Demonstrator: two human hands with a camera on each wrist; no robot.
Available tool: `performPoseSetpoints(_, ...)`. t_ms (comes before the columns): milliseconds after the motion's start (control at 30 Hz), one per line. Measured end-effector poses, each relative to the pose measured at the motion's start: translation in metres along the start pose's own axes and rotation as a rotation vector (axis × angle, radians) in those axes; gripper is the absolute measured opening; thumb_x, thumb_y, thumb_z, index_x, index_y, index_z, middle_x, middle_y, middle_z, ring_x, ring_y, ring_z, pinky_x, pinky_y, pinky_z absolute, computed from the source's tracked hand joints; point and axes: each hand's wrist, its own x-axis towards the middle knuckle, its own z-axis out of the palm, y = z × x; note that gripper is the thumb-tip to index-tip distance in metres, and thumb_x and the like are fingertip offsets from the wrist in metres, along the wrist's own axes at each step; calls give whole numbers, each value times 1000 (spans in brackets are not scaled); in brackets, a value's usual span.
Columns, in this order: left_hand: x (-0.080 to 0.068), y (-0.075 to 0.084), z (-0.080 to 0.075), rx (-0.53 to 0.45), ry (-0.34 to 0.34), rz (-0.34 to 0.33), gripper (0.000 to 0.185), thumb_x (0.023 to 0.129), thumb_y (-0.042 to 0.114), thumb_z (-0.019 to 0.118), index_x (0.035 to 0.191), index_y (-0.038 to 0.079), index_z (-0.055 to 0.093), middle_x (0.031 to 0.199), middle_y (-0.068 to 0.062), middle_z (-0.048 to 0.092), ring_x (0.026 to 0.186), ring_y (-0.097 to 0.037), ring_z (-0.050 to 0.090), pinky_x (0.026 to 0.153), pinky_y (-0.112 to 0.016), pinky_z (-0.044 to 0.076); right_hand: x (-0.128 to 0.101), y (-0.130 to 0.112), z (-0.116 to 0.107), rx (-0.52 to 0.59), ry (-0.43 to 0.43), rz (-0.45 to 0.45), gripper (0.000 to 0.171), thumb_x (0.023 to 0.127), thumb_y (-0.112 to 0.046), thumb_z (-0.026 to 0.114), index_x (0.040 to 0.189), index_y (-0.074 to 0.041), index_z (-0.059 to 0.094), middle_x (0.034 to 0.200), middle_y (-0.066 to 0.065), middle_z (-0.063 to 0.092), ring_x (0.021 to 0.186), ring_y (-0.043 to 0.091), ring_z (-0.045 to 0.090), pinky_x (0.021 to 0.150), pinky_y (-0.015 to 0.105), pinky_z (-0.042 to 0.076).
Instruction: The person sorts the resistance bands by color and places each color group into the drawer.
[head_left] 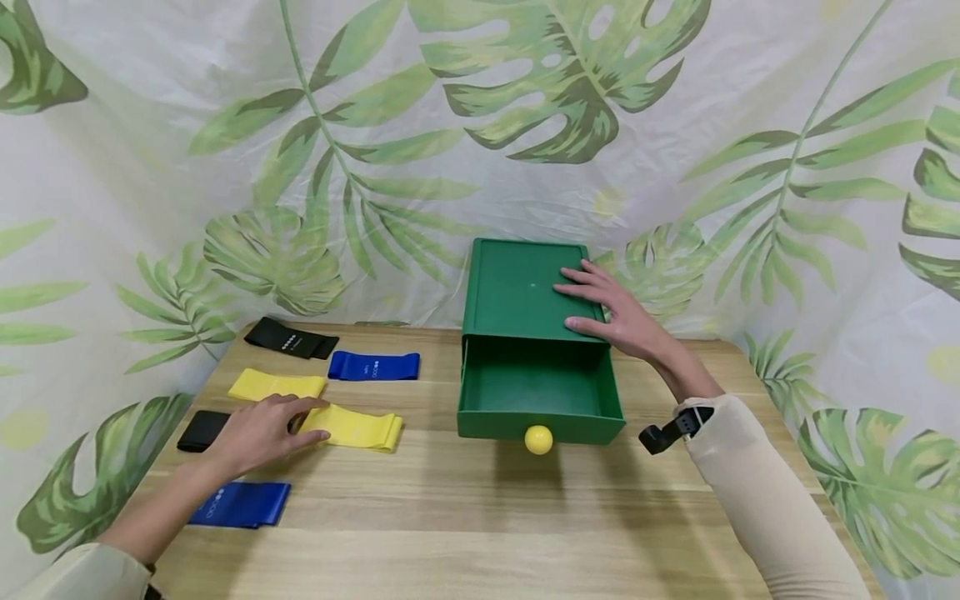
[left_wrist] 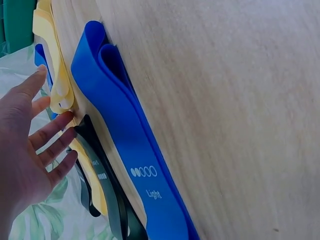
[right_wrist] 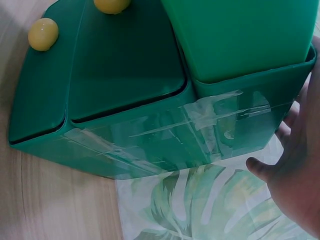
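My left hand [head_left: 262,433] reaches over a folded yellow resistance band [head_left: 360,427], thumb and fingers spread apart at its left end. The left wrist view has that hand [left_wrist: 30,140] with its fingers extended beside the end of the yellow band [left_wrist: 54,55]. My right hand [head_left: 618,312] rests with spread fingers on the top of a green drawer cabinet [head_left: 525,287]. Its top drawer [head_left: 536,379] is pulled out, with nothing visible inside and a yellow ball knob [head_left: 538,439] on the front. In the right wrist view, the right hand [right_wrist: 295,175] is at the cabinet's edge.
Around the left hand lie another yellow band [head_left: 273,383], a black band [head_left: 288,339], a blue band [head_left: 375,366], a second black band [head_left: 201,431] and a blue band marked Light [left_wrist: 130,125]. Clear tape [right_wrist: 165,125] joins the cabinet's sections. A leaf-print cloth [head_left: 525,167] hangs behind.
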Motion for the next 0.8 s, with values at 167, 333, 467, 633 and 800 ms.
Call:
performPoseSetpoints(167,1,1,4,-87,21,5,46,79,41,80,119,21,69,75,4,54,66,-12,45,50,-24,33,1,1,0,13,4,-10,53,91,-21,69,142,-17,53,156,7,35,150,30,7,116,63,8)
performPoseSetpoints(333,0,2,9,-191,42,13,41,79,26,82,117,17,70,77,2,54,68,-14,47,54,-22,35,1,2,1,11,6,-10,53,92,-21,69,142,-17,53,156,7,34,151,30,7,116,63,8)
performPoseSetpoints(467,0,3,11,-237,74,26,41,77,16,84,115,13,70,78,0,55,69,-16,48,56,-22,38,0,2,1,0,5,-1,52,93,-24,68,142,-20,52,156,5,34,151,29,7,116,63,9)
performPoseSetpoints(633,2,5,12,-280,103,21,40,77,7,82,116,11,70,84,-3,60,72,-18,52,60,-24,45,0,2,1,7,8,-5,52,93,-24,67,142,-19,53,156,6,35,151,30,7,116,63,8)
performPoseSetpoints(800,3,7,12,-376,106,-25,40,80,0,76,118,9,69,111,-12,67,88,-22,62,73,-37,57,0,2,1,6,10,-8,52,93,-24,68,142,-18,53,156,6,35,150,31,7,116,63,8)
